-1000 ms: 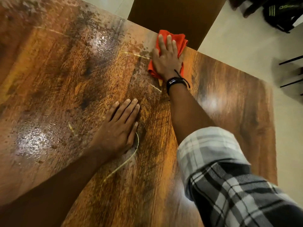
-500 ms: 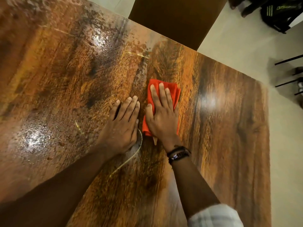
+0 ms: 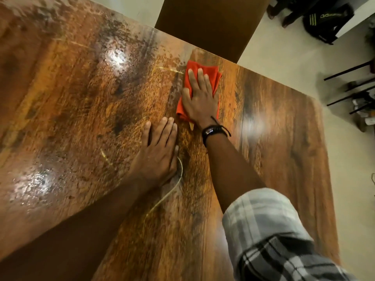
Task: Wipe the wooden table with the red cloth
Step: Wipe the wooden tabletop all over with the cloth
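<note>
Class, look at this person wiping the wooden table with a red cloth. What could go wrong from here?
The right hand presses the red cloth near the far edge of the table; another push might carry it over. The left hand rests flat on the speckled, wet-looking part, so it could slip or smear it.

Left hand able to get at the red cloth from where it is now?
Probably yes. The left hand lies flat on the glossy wooden table, fingertips near the folded red cloth with nothing between. The right hand covers most of it, though, leaving only edges free.
</note>
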